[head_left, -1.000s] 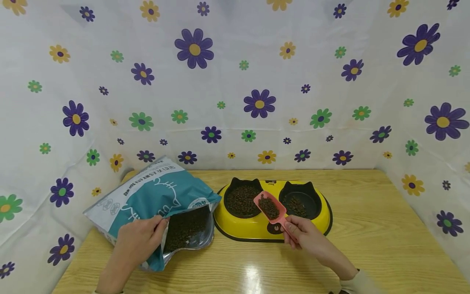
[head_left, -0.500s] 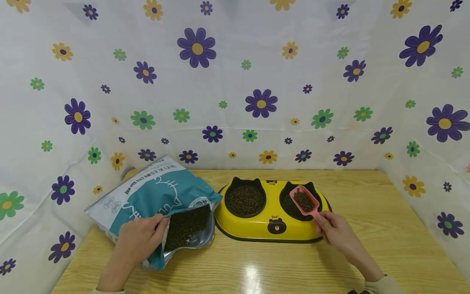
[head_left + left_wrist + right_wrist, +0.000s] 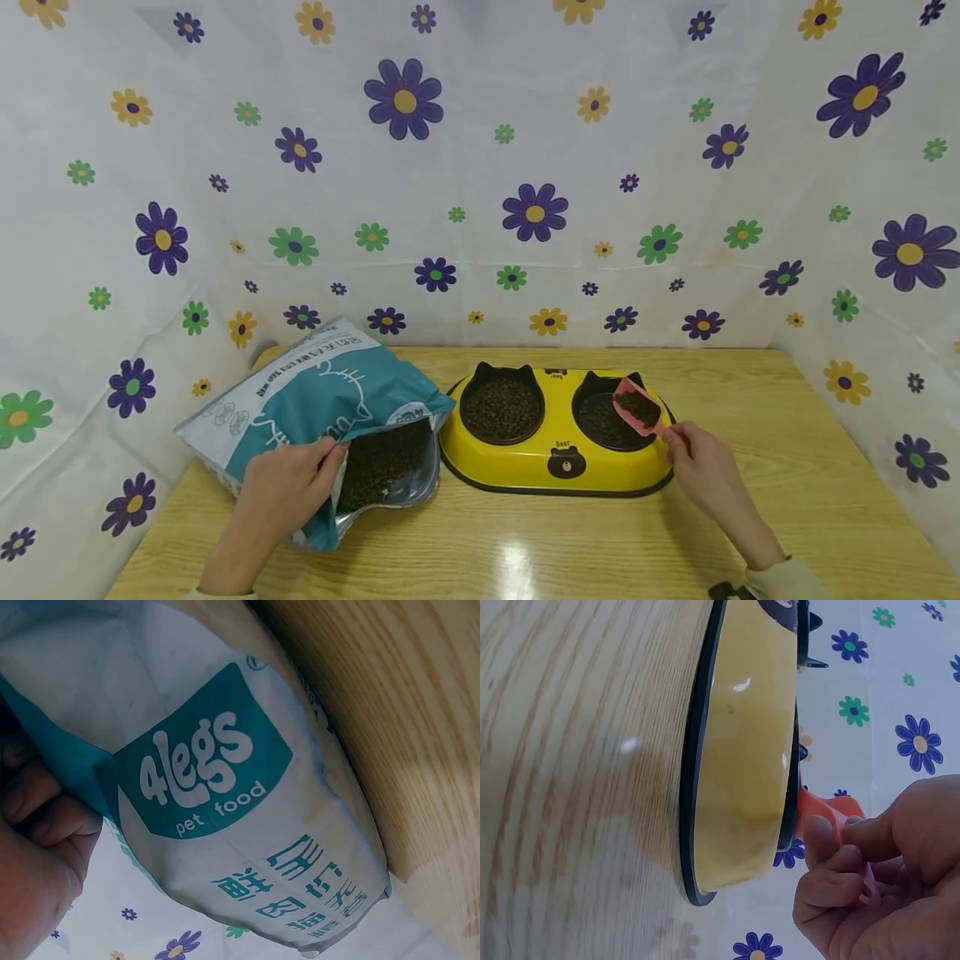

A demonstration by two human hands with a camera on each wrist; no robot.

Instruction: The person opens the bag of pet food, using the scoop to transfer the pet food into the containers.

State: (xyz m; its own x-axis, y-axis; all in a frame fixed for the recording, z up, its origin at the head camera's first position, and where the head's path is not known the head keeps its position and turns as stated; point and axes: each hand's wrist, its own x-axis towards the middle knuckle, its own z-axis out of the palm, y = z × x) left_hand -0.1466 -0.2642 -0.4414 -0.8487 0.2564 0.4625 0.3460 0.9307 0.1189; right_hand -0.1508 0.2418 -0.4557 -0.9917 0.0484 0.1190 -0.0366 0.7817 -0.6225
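Observation:
My right hand pinches the handle of a pink scoop, which is tilted over the right black bowl and carries brown kibble. In that right bowl lies a thin layer of kibble; the left bowl holds much more. Both sit in a yellow feeder with a bear face on its front. My left hand grips the opened edge of a teal and white pet food bag, whose mouth shows kibble inside. In the left wrist view, curled fingers hold the bag's edge.
A wooden table bears the bag at left and the feeder near the middle. White cloth with printed flowers hangs behind and on both sides.
The right hand has carried the loaded scoop rightward from between the bowls to over the right bowl, and the scoop has tipped. The left hand and bag have stayed put.

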